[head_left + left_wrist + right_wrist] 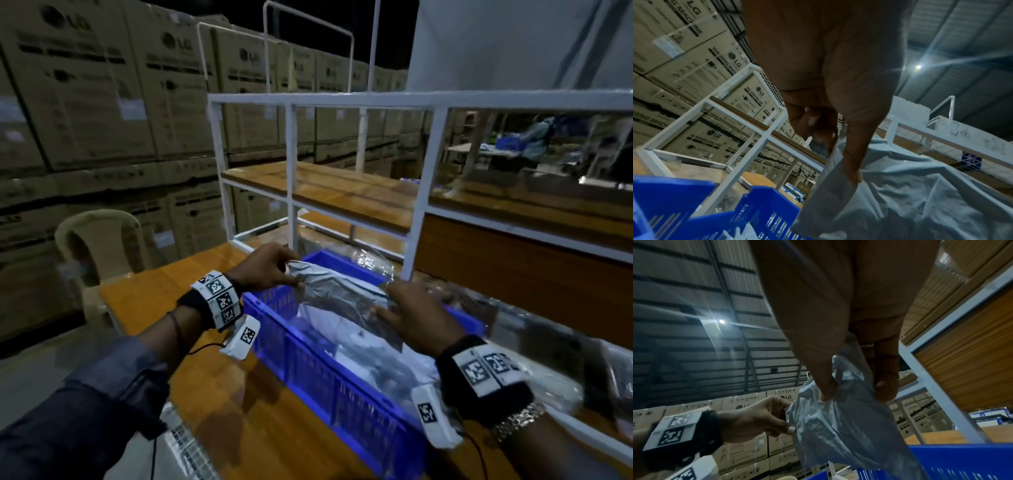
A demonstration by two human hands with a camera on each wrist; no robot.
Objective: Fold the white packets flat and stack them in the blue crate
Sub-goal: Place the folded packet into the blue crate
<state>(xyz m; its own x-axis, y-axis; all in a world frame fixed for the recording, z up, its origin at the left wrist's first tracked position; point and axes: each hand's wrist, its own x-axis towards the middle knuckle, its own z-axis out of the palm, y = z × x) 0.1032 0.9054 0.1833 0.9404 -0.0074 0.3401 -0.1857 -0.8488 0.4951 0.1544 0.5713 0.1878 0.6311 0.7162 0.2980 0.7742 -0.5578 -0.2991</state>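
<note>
A crumpled white packet (346, 294) is stretched between both hands just above the blue crate (308, 363). My left hand (270, 270) pinches its far left end, thumb and fingers curled on the plastic. My right hand (411, 315) pinches the near right end. In the left wrist view the left hand (840, 146) grips the packet (900, 194) over the crate (764, 211). In the right wrist view the right hand (855, 386) pinches the packet (838, 426), with the left hand (764, 420) on its other edge. More white packets (359, 349) lie inside the crate.
The crate stands on a wooden table (191, 284). A white metal shelf frame (291, 171) with wooden boards rises right behind it. Clear plastic bags (548, 342) lie to the right. A beige plastic chair (99, 246) and stacked cardboard boxes (102, 102) are on the left.
</note>
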